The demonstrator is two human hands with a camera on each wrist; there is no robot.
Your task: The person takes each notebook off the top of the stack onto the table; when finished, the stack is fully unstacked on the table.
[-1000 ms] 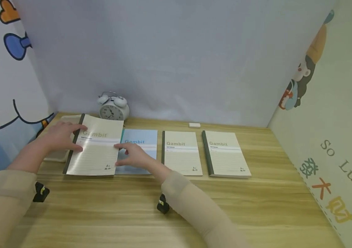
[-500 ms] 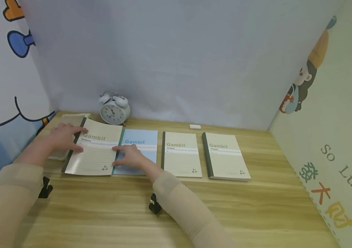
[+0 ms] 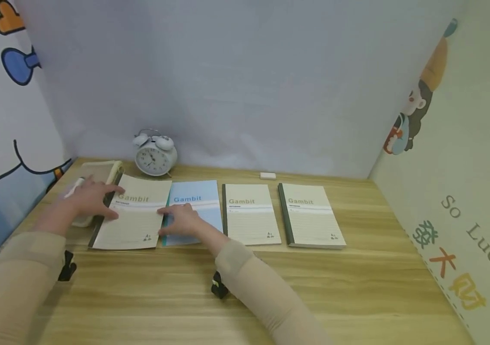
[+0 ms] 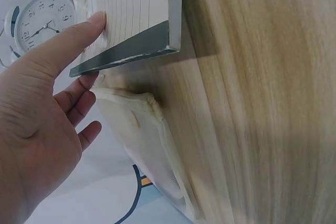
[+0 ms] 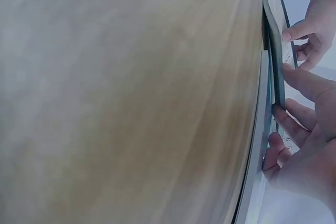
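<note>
Pinching the cream notebook at the left end by its two long sides, you have both hands engaged. Your left hand grips the dark spine, thumb on the cover and fingertips beneath. Your right hand pinches the opposite edge, thumb on top and fingers underneath, in front of the blue notebook. What you hold lies cover up, first in a row of four; from your left wrist, its spine side shows above the wooden table, with a shadow falling below it. Its right edge overlaps the blue notebook's spine in the head view; whether the two touch, you cannot tell.

Further to your right lie a second cream notebook and then a thicker cream notebook, both with dark spines. Behind the one in your hands stands a white alarm clock. Beside your left hand lies a cream-edged case, partly hidden by it, and a small white block sits near the back edge of the table.
</note>
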